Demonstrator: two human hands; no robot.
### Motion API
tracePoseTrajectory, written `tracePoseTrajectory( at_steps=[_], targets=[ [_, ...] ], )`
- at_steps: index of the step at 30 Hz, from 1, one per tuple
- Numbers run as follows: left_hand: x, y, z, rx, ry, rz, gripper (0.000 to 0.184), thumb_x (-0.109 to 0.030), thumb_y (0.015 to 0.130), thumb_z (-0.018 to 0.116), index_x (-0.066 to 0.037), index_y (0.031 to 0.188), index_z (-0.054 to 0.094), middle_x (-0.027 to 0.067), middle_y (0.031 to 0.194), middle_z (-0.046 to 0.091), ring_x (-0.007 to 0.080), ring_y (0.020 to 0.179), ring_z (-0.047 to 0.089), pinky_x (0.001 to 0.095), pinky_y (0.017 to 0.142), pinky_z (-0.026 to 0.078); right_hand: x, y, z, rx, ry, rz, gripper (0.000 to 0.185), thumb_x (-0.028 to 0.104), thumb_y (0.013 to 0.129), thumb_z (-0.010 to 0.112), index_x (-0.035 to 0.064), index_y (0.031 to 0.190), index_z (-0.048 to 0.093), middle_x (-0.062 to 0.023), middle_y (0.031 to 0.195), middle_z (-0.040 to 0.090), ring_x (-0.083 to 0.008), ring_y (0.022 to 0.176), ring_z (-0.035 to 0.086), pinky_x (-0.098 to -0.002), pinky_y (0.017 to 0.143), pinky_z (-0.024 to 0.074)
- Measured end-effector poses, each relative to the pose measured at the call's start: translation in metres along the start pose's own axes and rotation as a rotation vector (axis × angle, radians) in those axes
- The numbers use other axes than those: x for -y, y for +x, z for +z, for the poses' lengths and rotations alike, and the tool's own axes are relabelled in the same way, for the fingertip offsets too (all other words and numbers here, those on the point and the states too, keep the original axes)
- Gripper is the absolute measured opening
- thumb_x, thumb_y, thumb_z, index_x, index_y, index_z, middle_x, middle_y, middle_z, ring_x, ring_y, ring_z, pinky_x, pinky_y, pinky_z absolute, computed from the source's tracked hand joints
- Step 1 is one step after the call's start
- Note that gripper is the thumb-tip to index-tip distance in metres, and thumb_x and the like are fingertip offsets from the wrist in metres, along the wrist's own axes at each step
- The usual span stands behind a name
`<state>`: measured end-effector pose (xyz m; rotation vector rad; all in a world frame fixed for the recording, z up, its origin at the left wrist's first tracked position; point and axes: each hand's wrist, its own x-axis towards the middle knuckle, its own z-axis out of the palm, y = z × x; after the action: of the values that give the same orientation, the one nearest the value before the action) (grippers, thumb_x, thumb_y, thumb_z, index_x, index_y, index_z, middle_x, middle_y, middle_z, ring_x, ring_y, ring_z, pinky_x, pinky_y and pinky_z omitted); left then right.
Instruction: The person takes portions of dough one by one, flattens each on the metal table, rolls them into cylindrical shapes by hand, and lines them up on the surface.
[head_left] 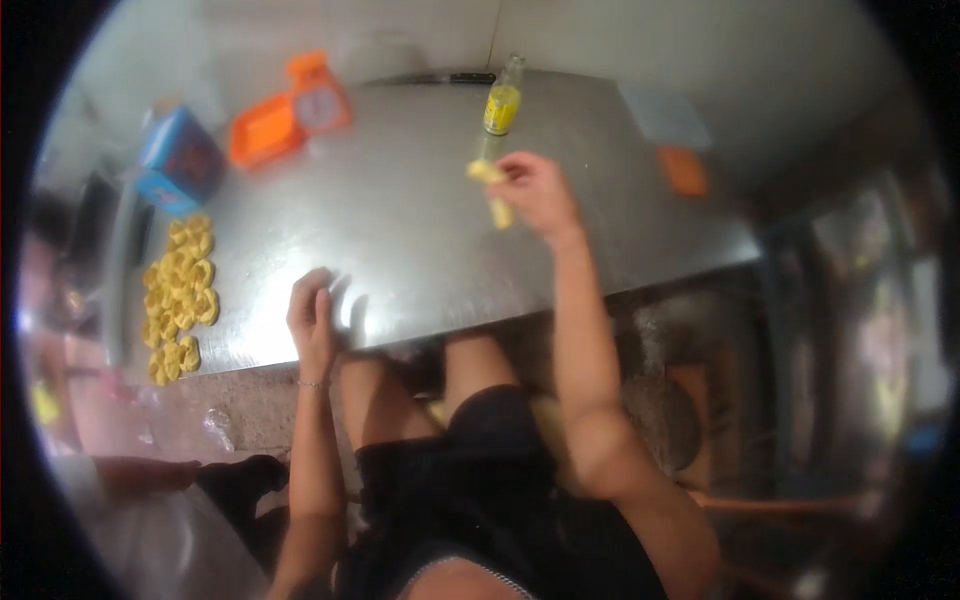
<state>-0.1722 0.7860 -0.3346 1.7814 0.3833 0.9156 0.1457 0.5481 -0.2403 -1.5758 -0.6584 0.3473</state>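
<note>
My right hand [540,195] is raised above the middle of the metal table, its fingers pinched on a strip of yellow dough [501,213]. One end of the strip bunches up at the fingertips and the other hangs below them. My left hand [312,308] rests near the table's front edge with nothing in it, fingers loosely extended and thumb apart. To its left, many shaped yellow dough pieces [180,285] lie close together in rows. Beyond my right hand stands a glass bottle with a yellow label [502,108].
At the back left are a blue box [180,160], an orange tray [266,132] and an orange kitchen scale [320,105]. A dark-handled knife [470,78] lies by the wall. An orange item [683,171] sits on the right. Another person's arm [140,478] shows at lower left.
</note>
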Motion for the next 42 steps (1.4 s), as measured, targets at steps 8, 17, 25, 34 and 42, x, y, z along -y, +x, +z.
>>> tracePoseTrajectory(
  at_steps=[8,17,25,34,42],
  targets=[
    [-0.017,0.002,0.01,0.025,0.121,0.022,0.029,-0.014,0.107,0.062,0.006,0.127,0.07,0.0177,0.134,0.066,0.0286,0.125,0.064,0.0392,0.109,0.051,-0.08,0.107,-0.124,-0.316,-0.801,0.16,0.04,0.026,0.073,0.095,0.0011,0.101,0.08,-0.0157,0.091,0.08,-0.0274,0.08,0.077,-0.0405,0.078,0.0605],
    [-0.026,0.002,0.008,0.031,0.143,-0.017,0.028,-0.013,0.107,0.061,0.005,0.126,0.071,0.0177,0.133,0.066,0.0285,0.125,0.064,0.0387,0.108,0.051,-0.093,0.084,-0.134,-0.358,-0.761,0.105,0.028,0.023,0.085,0.086,0.0003,0.1,0.083,-0.0193,0.092,0.08,-0.032,0.084,0.078,-0.0404,0.08,0.0596],
    [0.009,-0.003,0.012,-0.038,0.104,-0.014,0.02,-0.011,0.104,0.066,0.001,0.118,0.073,0.0179,0.123,0.07,0.0321,0.118,0.068,0.0427,0.103,0.054,-0.109,0.088,-0.142,-0.252,-0.857,0.046,0.023,0.018,0.089,0.076,0.0014,0.104,0.082,-0.0201,0.092,0.079,-0.0273,0.085,0.078,-0.0396,0.081,0.058],
    [-0.009,0.002,-0.191,-0.524,0.887,-0.056,0.023,-0.016,0.097,0.076,-0.005,0.117,0.077,0.0133,0.122,0.075,0.0304,0.111,0.071,0.0401,0.097,0.058,-0.067,-0.041,-0.124,-0.35,-0.377,0.084,0.026,0.019,0.104,0.074,-0.002,0.12,0.075,-0.0021,0.092,0.072,-0.0089,0.071,0.062,-0.0241,0.06,0.0489],
    [-0.006,0.073,-0.25,0.047,0.873,-0.3,0.032,-0.011,0.096,0.072,0.001,0.125,0.076,0.0198,0.122,0.076,0.0347,0.108,0.074,0.0406,0.095,0.058,-0.049,-0.14,-0.061,-0.326,-0.206,0.199,0.025,0.013,0.104,0.073,-0.0046,0.122,0.074,-0.0034,0.094,0.072,-0.0088,0.077,0.064,-0.0243,0.066,0.0515]
  ],
)
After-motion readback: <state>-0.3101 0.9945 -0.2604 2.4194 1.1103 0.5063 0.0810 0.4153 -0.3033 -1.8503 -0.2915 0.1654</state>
